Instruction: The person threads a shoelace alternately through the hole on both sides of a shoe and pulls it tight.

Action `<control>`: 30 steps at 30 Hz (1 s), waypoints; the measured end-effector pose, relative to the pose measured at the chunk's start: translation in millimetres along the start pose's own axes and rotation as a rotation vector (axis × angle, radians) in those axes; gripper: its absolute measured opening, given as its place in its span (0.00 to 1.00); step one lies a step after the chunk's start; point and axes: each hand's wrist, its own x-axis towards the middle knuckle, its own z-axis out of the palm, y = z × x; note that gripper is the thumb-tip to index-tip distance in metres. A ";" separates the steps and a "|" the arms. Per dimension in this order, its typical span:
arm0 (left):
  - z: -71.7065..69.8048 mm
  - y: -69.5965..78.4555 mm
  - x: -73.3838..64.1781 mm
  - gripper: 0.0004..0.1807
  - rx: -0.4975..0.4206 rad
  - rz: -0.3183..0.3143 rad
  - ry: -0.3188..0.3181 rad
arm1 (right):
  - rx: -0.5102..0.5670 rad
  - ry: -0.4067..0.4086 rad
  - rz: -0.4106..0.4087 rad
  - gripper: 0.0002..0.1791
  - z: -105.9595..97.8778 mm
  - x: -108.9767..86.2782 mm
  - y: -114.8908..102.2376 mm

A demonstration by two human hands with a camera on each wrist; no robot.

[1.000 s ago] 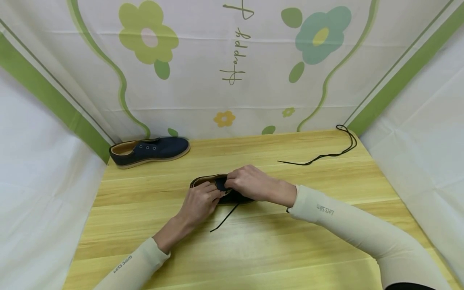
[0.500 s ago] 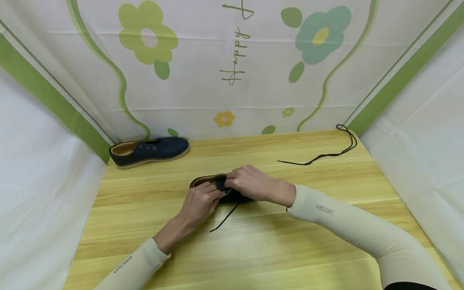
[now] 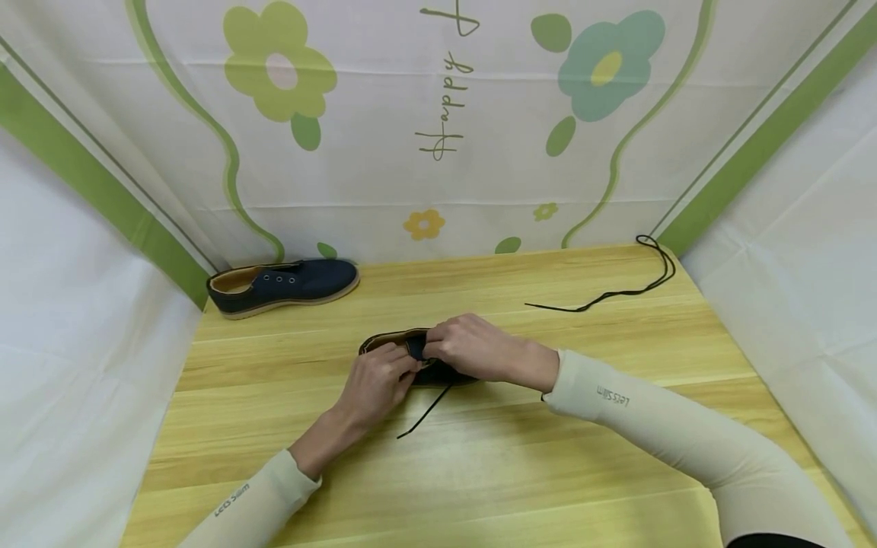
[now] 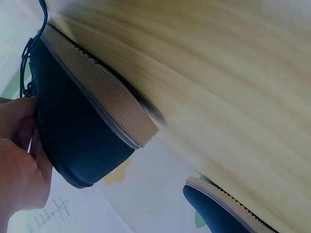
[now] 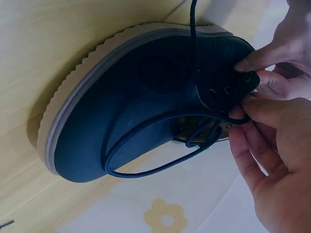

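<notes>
Presently the nearer navy shoe (image 5: 97,111) sits on the bench (image 3: 479,472) before me; my left hand (image 3: 378,380) pinches its eyelet flap (image 5: 250,81), my right hand (image 3: 473,346) nips the dark lace (image 5: 165,115) just beside it.

Shoe upper (image 5: 97,126): smooth, matt
Sole (image 4: 104,90): finely ridged, rubber-like
Lace (image 5: 193,34): matt woven cord
Tabletop (image 3: 514,464): wood-grained, smooth, faintly glossy
Backdrop (image 3: 384,114): creased cloth
Sleeve (image 3: 658,411): smooth matt fabric

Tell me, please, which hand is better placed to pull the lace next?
The right hand, I would judge. In the right wrist view it appears to pinch the lace, while the left hand grips the shoe and could probably steady it.
</notes>
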 end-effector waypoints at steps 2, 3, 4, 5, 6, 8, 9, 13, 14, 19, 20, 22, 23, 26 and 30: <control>0.0 -0.5 0.3 0.05 -0.023 -0.032 -0.004 | 0.019 0.002 0.015 0.07 0.7 -1.1 -0.5; -0.2 -0.8 0.4 0.05 -0.035 -0.051 -0.008 | 0.035 0.004 0.025 0.08 1.0 -1.7 -0.8; -0.9 -0.8 0.8 0.06 -0.050 -0.074 -0.013 | 0.054 0.006 0.037 0.08 1.4 -2.4 -1.1; -1.8 -0.8 1.4 0.06 -0.063 -0.099 -0.021 | 0.076 0.007 0.050 0.08 1.8 -3.0 -1.5; -2.7 -0.8 2.1 0.06 -0.077 -0.125 -0.033 | 0.098 0.008 0.065 0.08 2.3 -3.6 -2.0; -5.4 -0.5 3.8 0.06 -0.108 -0.181 -0.064 | 0.146 0.011 0.101 0.08 3.8 -5.1 -2.8; -6.7 -0.4 5.0 0.06 -0.121 -0.208 -0.081 | 0.168 0.013 0.121 0.08 4.9 -5.9 -3.2; -12.4 -0.9 11.5 0.05 -0.176 -0.318 -0.176 | 0.216 0.040 0.185 0.09 11.1 -9.3 -4.6; -14.2 -1.1 13.7 0.04 -0.191 -0.344 -0.203 | 0.217 0.054 0.195 0.09 13.0 -10.3 -5.1; -21.2 -4.2 23.2 0.02 -0.271 -0.452 -0.312 | 0.175 0.161 0.193 0.10 22.6 -14.2 -8.2; -22.1 -5.2 24.3 0.01 -0.283 -0.464 -0.324 | 0.167 0.183 0.190 0.11 24.3 -14.7 -8.8; -23.3 -6.9 26.0 0.01 -0.300 -0.482 -0.346 | 0.151 0.221 0.185 0.12 28.0 -15.5 -9.8; -23.9 -7.7 26.6 0.02 -0.310 -0.489 -0.354 | 0.150 0.237 0.183 0.13 29.7 -15.6 -10.2; -25.1 -9.2 28.0 0.02 -0.336 -0.516 -0.381 | 0.160 0.275 0.172 0.13 33.5 -15.4 -11.4; -25.8 -11.0 29.6 0.02 -0.348 -0.541 -0.412 | 0.150 0.309 0.143 0.11 38.6 -14.1 -12.4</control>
